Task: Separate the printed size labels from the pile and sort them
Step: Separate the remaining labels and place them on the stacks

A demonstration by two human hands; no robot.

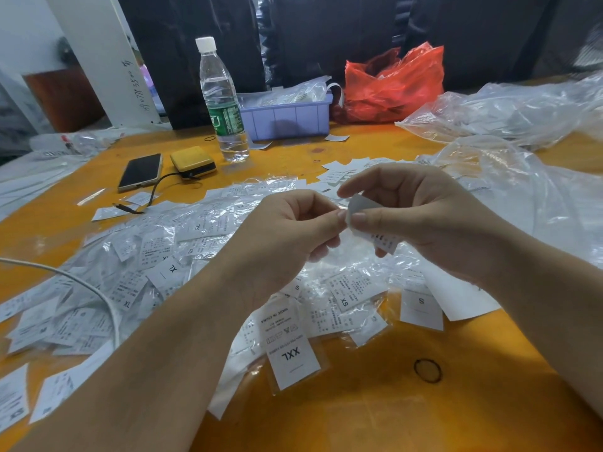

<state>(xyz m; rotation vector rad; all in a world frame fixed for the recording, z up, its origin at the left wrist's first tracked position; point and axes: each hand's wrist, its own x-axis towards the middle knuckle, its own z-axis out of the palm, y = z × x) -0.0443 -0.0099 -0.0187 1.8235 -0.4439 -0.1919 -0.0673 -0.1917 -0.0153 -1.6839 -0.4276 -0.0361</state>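
Two hands meet above the orange bench (pixel 375 415): the left hand (pixel 287 230) and right hand (pixel 421 216) each pinch one curled white label (pixel 360 212) between thumb and fingertips. Beneath and left of them spreads the pile of labels (pixel 156 256); an XXL label (pixel 292 352) lies just nearer the person.

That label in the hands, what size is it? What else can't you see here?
All in the head view:
- Held label: curled between the left hand and right hand; its size print is turned away or covered by fingers.
- Purple bin: clear bags hide its contents.
- Red bag: crumpled plastic hides what is inside.
- Pile of labels: glare on the plastic and tiny print blur most sizes.
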